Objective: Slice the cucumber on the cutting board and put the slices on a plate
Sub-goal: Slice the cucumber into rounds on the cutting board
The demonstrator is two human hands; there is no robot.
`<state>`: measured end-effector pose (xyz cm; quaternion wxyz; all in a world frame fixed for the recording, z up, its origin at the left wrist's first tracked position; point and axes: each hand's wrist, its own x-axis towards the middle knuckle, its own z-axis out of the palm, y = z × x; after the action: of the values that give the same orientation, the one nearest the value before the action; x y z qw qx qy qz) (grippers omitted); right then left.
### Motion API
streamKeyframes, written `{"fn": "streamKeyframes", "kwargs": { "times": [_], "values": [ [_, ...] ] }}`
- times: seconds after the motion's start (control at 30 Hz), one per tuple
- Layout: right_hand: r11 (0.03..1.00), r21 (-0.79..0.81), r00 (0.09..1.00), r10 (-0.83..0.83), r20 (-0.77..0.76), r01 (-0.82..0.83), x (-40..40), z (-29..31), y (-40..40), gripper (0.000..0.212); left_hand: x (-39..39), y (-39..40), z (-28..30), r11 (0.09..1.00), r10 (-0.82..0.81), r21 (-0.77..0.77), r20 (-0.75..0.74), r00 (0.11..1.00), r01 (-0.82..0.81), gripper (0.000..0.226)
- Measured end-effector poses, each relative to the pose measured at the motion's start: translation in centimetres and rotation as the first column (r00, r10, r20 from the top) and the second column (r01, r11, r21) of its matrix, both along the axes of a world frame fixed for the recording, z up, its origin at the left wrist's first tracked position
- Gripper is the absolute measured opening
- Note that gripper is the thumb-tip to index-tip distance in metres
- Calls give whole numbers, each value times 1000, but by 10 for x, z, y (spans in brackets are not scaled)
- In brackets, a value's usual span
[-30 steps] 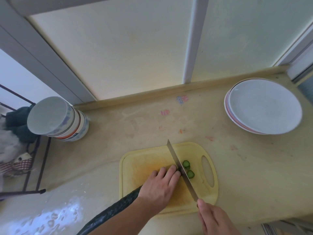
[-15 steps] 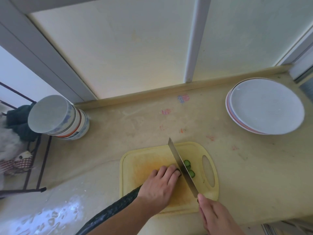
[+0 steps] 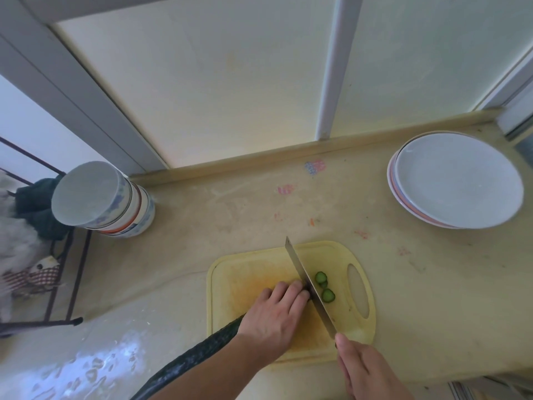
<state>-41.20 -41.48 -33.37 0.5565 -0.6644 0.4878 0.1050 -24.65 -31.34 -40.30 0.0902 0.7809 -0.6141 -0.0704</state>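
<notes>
Yellow plastic cutting board [image 3: 259, 272] flat on beige surface [image 3: 202, 226], handle slot toward the right. Long dark-green cucumber [image 3: 199, 350] lying diagonally, its near end off the board's left-front edge, its far end on the board under the left hand [image 3: 277, 313]. Left hand palm down, fingers curled over the cucumber, fingertips right against the blade. Knife [image 3: 308, 287] blade edge-down across the board at the cucumber's cut end, tip pointing away toward the wall. Right hand [image 3: 366, 370] at bottom edge, wrapped round the knife handle, thumb along the top; handle itself mostly hidden. Cucumber slices [image 3: 324, 285], three or so, lying flat on the board just right of the blade, between blade and handle slot. Stack of white plates [image 3: 455, 180], pink-rimmed one underneath, far right on the surface, well apart from the board. Stack of upturned patterned bowls [image 3: 103, 200] at far left near the wall. Dark wire rack [image 3: 72, 272] with cloths beyond the surface's left end.
</notes>
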Motion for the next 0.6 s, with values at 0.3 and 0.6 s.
{"fn": "streamKeyframes", "kwargs": {
  "times": [0.3, 0.6],
  "values": [
    [994, -65, 996, 91, 20, -90, -1, -3, -17, 54, 1, 3, -4, 999, 1, -47, -53, 999, -4, 61],
    [994, -92, 995, 58, 84, -50, -11, 6, -4, 52, 0, 3, -10, 990, 4, -140, -42, 999, -10, 49]
  ]
}}
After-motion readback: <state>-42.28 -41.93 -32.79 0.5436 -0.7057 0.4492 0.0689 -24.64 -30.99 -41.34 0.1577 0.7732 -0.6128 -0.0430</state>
